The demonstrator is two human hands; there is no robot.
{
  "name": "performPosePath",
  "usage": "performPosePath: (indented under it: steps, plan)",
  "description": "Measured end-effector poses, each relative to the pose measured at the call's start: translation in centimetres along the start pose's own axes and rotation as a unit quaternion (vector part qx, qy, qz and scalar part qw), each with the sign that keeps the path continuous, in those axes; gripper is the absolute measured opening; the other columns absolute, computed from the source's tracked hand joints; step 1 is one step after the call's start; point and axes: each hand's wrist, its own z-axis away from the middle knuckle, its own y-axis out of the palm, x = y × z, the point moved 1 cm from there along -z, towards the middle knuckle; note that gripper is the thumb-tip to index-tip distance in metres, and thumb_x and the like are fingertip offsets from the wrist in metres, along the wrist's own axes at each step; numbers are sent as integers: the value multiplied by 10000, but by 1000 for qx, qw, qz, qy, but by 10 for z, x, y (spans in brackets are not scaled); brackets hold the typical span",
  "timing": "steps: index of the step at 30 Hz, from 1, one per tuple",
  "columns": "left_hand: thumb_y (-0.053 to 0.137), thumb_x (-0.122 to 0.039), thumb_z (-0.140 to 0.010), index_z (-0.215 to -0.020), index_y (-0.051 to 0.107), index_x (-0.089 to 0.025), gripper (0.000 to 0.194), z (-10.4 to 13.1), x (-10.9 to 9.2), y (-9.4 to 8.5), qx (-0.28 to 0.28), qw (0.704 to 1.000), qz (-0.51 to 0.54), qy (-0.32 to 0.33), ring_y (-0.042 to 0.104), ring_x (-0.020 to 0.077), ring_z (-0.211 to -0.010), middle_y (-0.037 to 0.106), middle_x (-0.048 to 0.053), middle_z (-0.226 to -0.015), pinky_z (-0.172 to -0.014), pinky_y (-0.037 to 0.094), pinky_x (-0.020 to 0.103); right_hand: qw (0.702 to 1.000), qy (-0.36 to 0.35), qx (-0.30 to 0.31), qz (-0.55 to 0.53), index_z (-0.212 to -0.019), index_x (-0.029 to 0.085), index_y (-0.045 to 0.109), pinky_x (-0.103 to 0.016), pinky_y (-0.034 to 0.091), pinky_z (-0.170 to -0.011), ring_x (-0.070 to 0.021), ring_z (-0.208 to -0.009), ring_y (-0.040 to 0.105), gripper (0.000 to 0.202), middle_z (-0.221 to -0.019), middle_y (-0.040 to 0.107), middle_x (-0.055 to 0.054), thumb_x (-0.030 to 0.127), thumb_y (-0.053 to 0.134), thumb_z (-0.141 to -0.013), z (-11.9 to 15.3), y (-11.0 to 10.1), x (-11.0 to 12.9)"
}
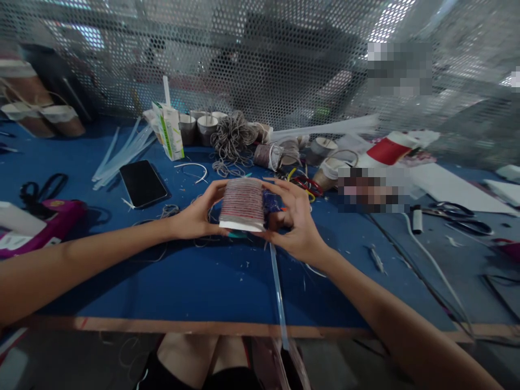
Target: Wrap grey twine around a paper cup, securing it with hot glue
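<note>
Both hands up over the blue desk (211, 281) — left hand (199, 214) and right hand (294, 222). Fingers clamped on a cord-wrapped cup (242, 205) from either side — phone (143, 183) lying just beyond.

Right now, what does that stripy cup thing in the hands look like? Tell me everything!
The cup is a paper one turned upside down, its white rim at the bottom. Thin cord, pinkish and grey, is wound round it in tight rows, covering nearly the whole wall. It is held upright above the blue table. The left hand grips one side, the right hand the other, fingers reaching over its top.
</note>
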Motion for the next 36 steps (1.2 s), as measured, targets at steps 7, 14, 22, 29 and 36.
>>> performPosePath:
  steps: [7, 14, 22, 29, 36]
  plan:
    - [814, -315, -752, -1523, 244, -330, 959, 4, -6, 1, -32, 998, -45, 6, 409, 329, -1472, 361, 156, -1578, -1204, 383, 560, 1000, -17, -2, 12, -1290, 327, 374, -233, 486, -417, 5, -472, 497, 657, -1482, 437, -120, 215, 781, -785, 3, 3, 1]
    - [791, -313, -774, -1515, 291, -355, 894, 4, -5, 3, -49, 996, -68, 18, 525, 295, -1350, 471, 123, -1396, -1148, 465, 540, 1000, 7, 2, 12, -1274, 310, 379, -222, 482, -408, 13, -473, 506, 655, -1478, 416, -117, 191, 779, -768, 2, 4, 0]
    - [796, -343, -776, -1454, 425, -263, 777, 3, -13, 2, -86, 981, -173, 28, 541, 269, -1237, 485, 126, -1281, -1016, 590, 447, 1000, -1, 19, 8, -1265, 290, 396, -225, 509, -447, 8, -483, 522, 562, -1518, 413, -140, 233, 749, -830, 1, 2, 0]
    - [778, -283, -752, -1454, 417, -265, 789, 3, -10, -3, -128, 959, -246, 52, 506, 285, -1258, 486, 117, -1303, -1074, 530, 490, 996, -1, 65, -63, -1275, 333, 427, -259, 508, -464, -13, -541, 539, 606, -1604, 277, -107, 280, 775, -782, -1, -12, 16]
    - [780, -264, -714, -1427, 427, -262, 796, 4, -8, -4, -154, 944, -289, 41, 500, 281, -1218, 485, 104, -1270, -1054, 532, 483, 986, -11, 146, -73, -986, 232, 562, -256, 370, -428, -38, -442, 401, 154, -1400, 617, -125, 359, 580, -900, 6, -7, 23]
